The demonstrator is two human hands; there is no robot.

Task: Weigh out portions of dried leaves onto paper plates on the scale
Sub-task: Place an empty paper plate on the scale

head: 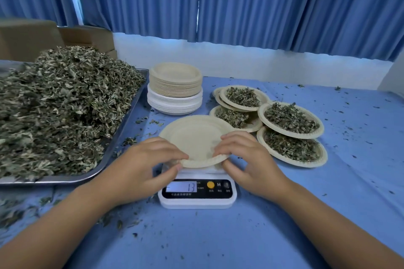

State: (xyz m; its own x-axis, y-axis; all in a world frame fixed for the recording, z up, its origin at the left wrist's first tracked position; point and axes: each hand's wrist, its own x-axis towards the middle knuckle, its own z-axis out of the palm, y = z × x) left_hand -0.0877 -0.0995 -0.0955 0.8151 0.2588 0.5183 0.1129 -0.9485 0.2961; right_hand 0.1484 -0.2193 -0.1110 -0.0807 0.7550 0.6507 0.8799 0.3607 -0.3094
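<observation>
Both hands are on the empty paper plate (192,137), which sits over the platform of the scale (196,190). My left hand (148,164) pinches the plate's near rim, thumb under and fingers on top, at the scale's front-left. My right hand (247,159) pinches the same near rim at the scale's front-right. The rim bows up between the two grips, and the rest of the plate extends beyond my fingers over the scale's far side. The display (181,186) reads 13. Left of the scale is a metal tray (54,179) heaped with dried leaves (61,98). Behind the scale is a stack of unused plates (175,87). Right of the scale, filled plates (306,163) overlap. Crumbs lie on the blue cloth (218,242) around the scale.
</observation>
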